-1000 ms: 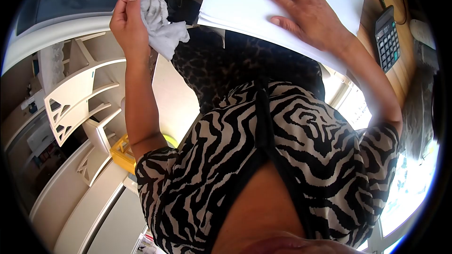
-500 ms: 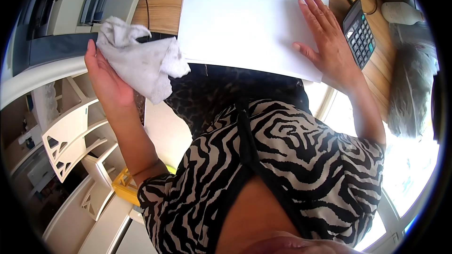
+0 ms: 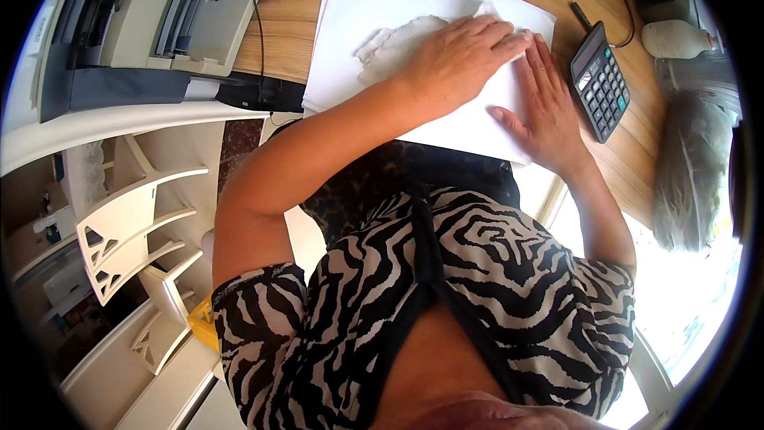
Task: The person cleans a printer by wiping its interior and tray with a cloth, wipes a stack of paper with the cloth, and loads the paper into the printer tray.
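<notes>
Two hands lie on a smooth white rectangular paper stack (image 3: 374, 16) on the wooden table (image 3: 282, 32). Right hand (image 3: 545, 107) rests flat and unclenched, nearest. Left hand (image 3: 458, 56) presses a crumpled grey cloth (image 3: 390, 44) onto the paper. Right sits a dark keyed calculator (image 3: 601, 84); far left, a printer (image 3: 143, 24).
</notes>
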Demonstrator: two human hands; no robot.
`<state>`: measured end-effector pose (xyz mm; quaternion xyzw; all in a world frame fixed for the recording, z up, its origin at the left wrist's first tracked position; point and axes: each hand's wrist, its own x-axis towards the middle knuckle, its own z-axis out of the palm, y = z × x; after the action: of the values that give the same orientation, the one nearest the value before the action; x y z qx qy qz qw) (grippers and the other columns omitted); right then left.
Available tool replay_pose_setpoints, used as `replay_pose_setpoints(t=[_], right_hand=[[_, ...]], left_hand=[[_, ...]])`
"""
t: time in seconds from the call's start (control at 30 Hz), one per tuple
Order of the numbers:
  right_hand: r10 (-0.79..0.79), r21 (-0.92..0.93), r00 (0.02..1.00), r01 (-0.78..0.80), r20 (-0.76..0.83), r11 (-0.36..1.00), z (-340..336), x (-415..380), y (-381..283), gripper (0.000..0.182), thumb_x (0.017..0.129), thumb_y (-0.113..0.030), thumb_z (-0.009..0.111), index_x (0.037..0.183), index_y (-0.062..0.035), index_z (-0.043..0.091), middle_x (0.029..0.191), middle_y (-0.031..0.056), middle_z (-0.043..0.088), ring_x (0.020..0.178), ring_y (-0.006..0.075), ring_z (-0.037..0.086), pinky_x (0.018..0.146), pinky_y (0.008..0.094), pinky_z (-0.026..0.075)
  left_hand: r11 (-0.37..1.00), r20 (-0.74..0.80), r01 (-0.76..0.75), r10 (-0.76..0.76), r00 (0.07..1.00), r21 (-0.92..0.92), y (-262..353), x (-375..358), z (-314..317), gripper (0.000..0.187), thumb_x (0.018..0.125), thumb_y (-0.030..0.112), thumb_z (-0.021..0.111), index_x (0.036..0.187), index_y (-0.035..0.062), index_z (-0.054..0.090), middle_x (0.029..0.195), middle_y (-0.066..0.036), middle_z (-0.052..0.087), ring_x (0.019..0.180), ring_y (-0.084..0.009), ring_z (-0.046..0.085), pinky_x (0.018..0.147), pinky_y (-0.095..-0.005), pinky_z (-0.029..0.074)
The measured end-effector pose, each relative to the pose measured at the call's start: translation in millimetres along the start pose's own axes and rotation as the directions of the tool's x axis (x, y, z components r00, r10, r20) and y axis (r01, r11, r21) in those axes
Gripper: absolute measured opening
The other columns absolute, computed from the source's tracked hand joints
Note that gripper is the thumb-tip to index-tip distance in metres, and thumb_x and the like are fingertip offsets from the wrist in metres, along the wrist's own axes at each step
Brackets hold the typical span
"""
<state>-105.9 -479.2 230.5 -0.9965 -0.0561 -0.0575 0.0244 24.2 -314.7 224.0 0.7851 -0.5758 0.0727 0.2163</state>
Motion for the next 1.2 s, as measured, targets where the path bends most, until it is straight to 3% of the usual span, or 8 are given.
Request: replay_pose_setpoints(t=[0.17, 0.3, 0.4, 0.63, 0.77, 1.03, 1.1, 1.2], right_hand=[[0.016, -0.008, 1.0, -0.015, 0.015, 1.0, 1, 0, 0, 0.091, 0.094, -0.069, 0.039, 0.155, -0.005, 0.02, 0.16, 0.0189, 0.021, 0.15, 0.0325, 0.016, 0.122, 0.0451, 0.015], [0.019, -0.003, 1.0, -0.019, 0.019, 1.0, 3, -1, 0, 0.091, 0.094, -0.069, 0.04, 0.156, -0.0071, 0.017, 0.161, 0.0177, 0.019, 0.151, 0.0306, 0.014, 0.123, 0.0442, 0.014], [0.024, 0.002, 0.999, -0.024, 0.022, 1.0, 2, 0, -1, 0.091, 0.093, -0.069, 0.04, 0.156, -0.0075, 0.017, 0.161, 0.0175, 0.019, 0.151, 0.0296, 0.014, 0.123, 0.0441, 0.014], [0.038, 0.015, 0.999, -0.039, 0.023, 0.999, 3, -1, -1, 0.093, 0.092, -0.07, 0.041, 0.157, -0.0085, 0.015, 0.162, 0.0164, 0.018, 0.151, 0.0288, 0.014, 0.123, 0.0435, 0.014], [0.044, 0.011, 0.998, -0.044, 0.042, 0.999, 1, 0, -1, 0.093, 0.092, -0.07, 0.041, 0.157, -0.0089, 0.015, 0.162, 0.0156, 0.018, 0.151, 0.0282, 0.014, 0.123, 0.0426, 0.014], [0.061, -0.018, 0.998, -0.061, 0.023, 0.998, 6, -4, 0, 0.092, 0.093, -0.073, 0.032, 0.158, -0.0102, 0.013, 0.163, 0.0137, 0.016, 0.151, 0.0277, 0.012, 0.122, 0.0415, 0.018], [0.067, -0.006, 0.997, -0.066, 0.024, 0.998, 8, -4, 1, 0.093, 0.092, -0.074, 0.034, 0.157, -0.0103, 0.014, 0.162, 0.0135, 0.017, 0.151, 0.0287, 0.013, 0.122, 0.043, 0.018], [0.051, 0.005, 0.999, -0.051, 0.014, 0.999, 5, -5, 0, 0.093, 0.091, -0.071, 0.042, 0.157, -0.0108, 0.017, 0.162, 0.0141, 0.019, 0.15, 0.0312, 0.016, 0.122, 0.0442, 0.02]], left_hand=[[0.927, -0.107, 0.246, -0.225, 0.969, 0.284, -72, -22, -19, 0.043, 0.094, 0.002, 0.048, 0.136, 0.0046, 0.052, 0.138, -0.013, 0.055, 0.129, -0.029, 0.052, 0.108, -0.0391, 0.043], [0.813, -0.152, 0.479, -0.455, 0.877, 0.33, -104, -45, -47, 0.04, 0.095, 0.009, 0.048, 0.135, 0.0022, 0.053, 0.133, -0.016, 0.058, 0.116, -0.035, 0.059, 0.094, -0.0429, 0.051], [0.796, -0.16, 0.53, -0.506, 0.848, 0.292, -106, -40, -43, 0.039, 0.094, 0.009, 0.049, 0.132, 0.0003, 0.055, 0.13, -0.017, 0.06, 0.112, -0.0358, 0.061, 0.092, -0.0433, 0.052], [0.99, -0.051, 0.128, -0.131, 0.99, -0.06, -32, 13, -6, 0.04, 0.093, 0.0, 0.05, 0.131, -0.0003, 0.056, 0.134, -0.019, 0.058, 0.123, -0.0319, 0.056, 0.104, -0.0397, 0.046], [1.0, -0.06, -0.016, 0.018, 0.998, 0.027, -46, 11, 0, 0.042, 0.093, 0.004, 0.055, 0.135, 0.0055, 0.056, 0.138, -0.013, 0.056, 0.129, -0.0277, 0.051, 0.11, -0.0383, 0.042], [0.912, -0.1, 0.369, -0.357, 0.929, 0.179, -115, -61, -68, 0.037, 0.094, 0.004, 0.053, 0.131, 0.0071, 0.058, 0.126, -0.013, 0.063, 0.118, -0.0332, 0.058, 0.098, -0.0399, 0.048], [0.832, -0.182, 0.547, -0.526, 0.831, 0.094, -103, -69, -92, 0.035, 0.097, 0.008, 0.053, 0.131, 0.0076, 0.058, 0.12, -0.014, 0.066, 0.108, -0.0286, 0.064, 0.095, -0.0366, 0.05], [0.749, -0.312, 0.622, -0.662, 0.681, -0.229, -92, -80, -120, 0.033, 0.1, 0.013, 0.054, 0.131, 0.0035, 0.058, 0.115, -0.013, 0.068, 0.099, -0.0225, 0.066, 0.092, -0.0331, 0.05]])
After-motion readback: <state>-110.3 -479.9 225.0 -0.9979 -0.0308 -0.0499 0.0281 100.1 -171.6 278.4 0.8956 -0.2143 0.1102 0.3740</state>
